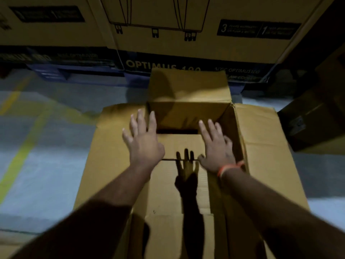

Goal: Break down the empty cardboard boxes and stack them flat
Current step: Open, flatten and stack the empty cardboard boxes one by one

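Note:
A brown cardboard box (257, 146) stands open on the floor in front of me, its four top flaps spread outward. The far flap (188, 85) tilts up. My left hand (143, 141) hovers over the box's left rim with fingers spread and straight, holding nothing. My right hand (216, 148), with an orange band at the wrist, reaches into the opening near the right inner wall, fingers extended over the bottom flaps (179, 144). A dark gap shows between those bottom flaps. Both hands are slightly blurred.
Large printed cartons (196, 34) marked OPTIMUS stand stacked along the far side. A dark box (309, 124) sits at the right. The grey floor (46, 156) with yellow lines lies to the left.

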